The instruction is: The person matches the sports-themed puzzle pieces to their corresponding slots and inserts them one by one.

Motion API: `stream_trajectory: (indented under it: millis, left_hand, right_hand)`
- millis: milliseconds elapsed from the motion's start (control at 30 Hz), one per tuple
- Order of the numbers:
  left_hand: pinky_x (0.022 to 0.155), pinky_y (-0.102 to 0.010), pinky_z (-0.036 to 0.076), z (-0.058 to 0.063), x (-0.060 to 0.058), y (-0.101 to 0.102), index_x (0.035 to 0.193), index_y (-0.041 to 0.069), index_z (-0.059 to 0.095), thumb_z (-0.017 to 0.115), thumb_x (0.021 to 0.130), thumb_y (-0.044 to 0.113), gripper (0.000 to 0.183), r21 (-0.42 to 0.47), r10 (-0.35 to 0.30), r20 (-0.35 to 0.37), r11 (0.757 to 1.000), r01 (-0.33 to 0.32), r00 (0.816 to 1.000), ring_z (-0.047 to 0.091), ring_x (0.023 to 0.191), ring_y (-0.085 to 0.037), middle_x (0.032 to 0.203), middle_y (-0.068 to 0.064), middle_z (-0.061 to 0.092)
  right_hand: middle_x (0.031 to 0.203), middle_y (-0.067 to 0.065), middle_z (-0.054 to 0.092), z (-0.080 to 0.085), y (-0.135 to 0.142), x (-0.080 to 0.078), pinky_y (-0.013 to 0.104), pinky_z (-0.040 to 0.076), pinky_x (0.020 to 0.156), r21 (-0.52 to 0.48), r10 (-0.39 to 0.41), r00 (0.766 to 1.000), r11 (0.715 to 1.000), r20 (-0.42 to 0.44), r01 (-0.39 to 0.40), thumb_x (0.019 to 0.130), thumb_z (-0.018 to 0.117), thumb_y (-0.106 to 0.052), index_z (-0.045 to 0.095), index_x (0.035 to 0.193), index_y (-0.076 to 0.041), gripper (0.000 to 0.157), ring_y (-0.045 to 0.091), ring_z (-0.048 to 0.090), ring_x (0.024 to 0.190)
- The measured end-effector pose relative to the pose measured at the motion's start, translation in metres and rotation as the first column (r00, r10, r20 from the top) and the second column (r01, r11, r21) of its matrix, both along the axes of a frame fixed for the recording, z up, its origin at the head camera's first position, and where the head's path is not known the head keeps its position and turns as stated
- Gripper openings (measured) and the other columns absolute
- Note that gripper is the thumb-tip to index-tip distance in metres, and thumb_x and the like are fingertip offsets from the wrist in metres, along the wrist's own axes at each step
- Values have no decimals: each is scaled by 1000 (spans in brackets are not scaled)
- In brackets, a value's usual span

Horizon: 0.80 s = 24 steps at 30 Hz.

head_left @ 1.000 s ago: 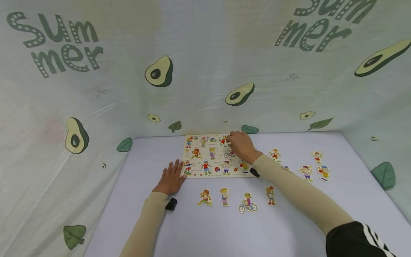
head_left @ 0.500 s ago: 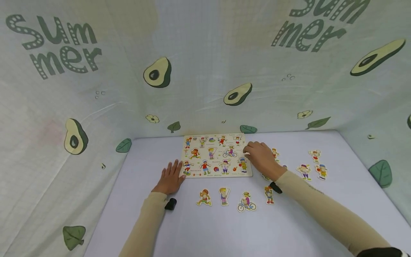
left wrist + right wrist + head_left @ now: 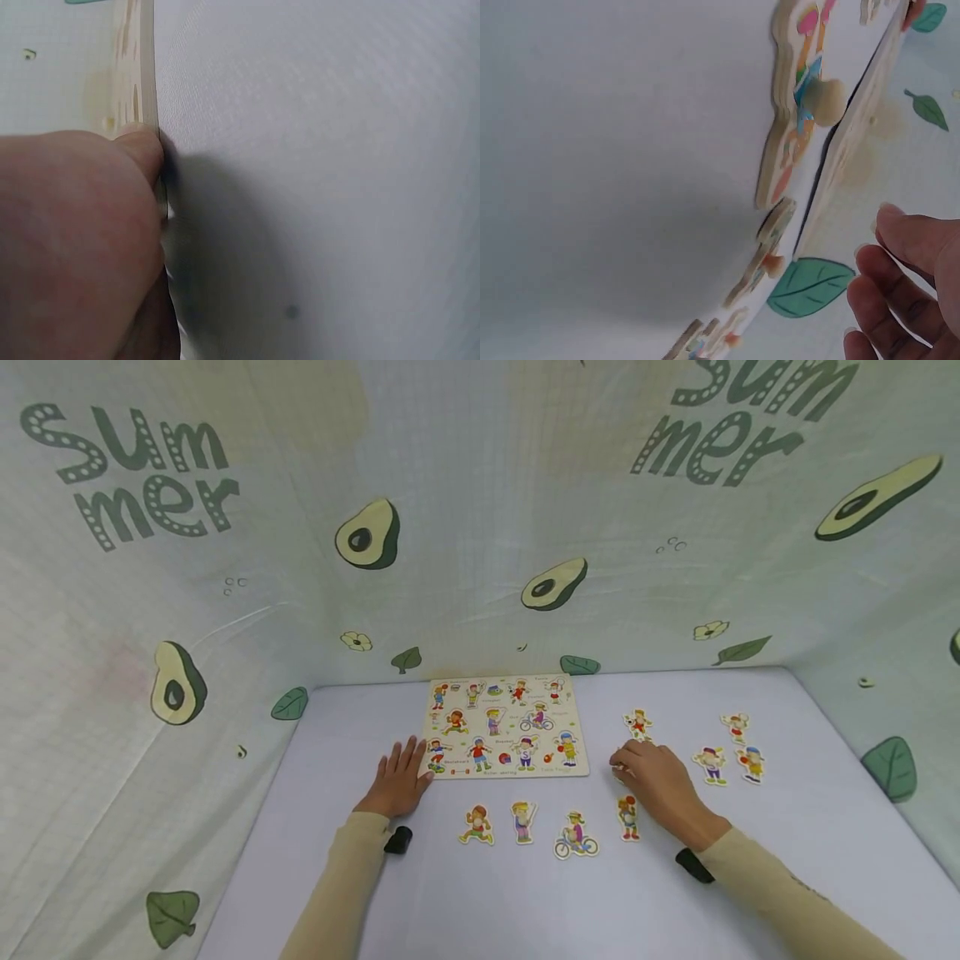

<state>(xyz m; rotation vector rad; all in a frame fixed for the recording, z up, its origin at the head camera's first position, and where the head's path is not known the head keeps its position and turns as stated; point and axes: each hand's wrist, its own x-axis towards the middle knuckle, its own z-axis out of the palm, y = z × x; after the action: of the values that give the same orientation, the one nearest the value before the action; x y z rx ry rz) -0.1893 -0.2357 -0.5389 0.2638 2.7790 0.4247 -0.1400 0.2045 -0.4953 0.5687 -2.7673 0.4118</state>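
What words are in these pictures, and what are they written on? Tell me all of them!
"Sum mer", in two lines, on the left of the hanging cloth.
"Sum mer" again, on the cloth's upper right, its top cut off by the picture edge.
Captions on the puzzle board: too small and blurred to read surely.
Tiny marks on the right sleeve: too small to read.

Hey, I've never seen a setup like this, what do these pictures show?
There's no machine: someone works bare-handed. The wide picture is from a camera worn on the head; the close-ups are from one on each wrist. On the white table lies a printed board, with loose knobbed pieces in front of it and to its right. The left hand touches the board's left edge; the right hand is among the pieces, and I can't tell whether it grips one.
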Motion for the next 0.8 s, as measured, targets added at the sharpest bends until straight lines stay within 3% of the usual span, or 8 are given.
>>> stream_trajectory:
  millis: [200,400,800]
  left_hand:
    - [128,-65,4,-1,1,0,170,3,13,42,115,36,71,-6,0,-1,1000,0,1000,0,162,-47,177,-21,5]
    - [128,-65,4,2,2,1,169,2,13,42,114,35,70,8,-2,-2,1000,2,1000,0,162,-48,177,-22,5]
    - [129,-64,5,-2,1,1,170,4,13,43,114,37,71,-12,6,-7,1000,-6,1000,0,162,-47,177,-21,5]
  right_hand:
    - [97,1,73,-5,5,25,51,57,87,-2,-7,999,1000,42,7,80,91,-3,78,98,-10,23,27,71,94]
    - [90,-7,70,-9,5,43,44,56,78,4,-14,998,1000,67,14,78,93,-9,77,92,-15,23,18,68,85]
    - [93,-9,70,-13,3,60,38,54,76,74,2,997,997,83,-9,74,95,-9,77,91,-19,26,15,67,86]
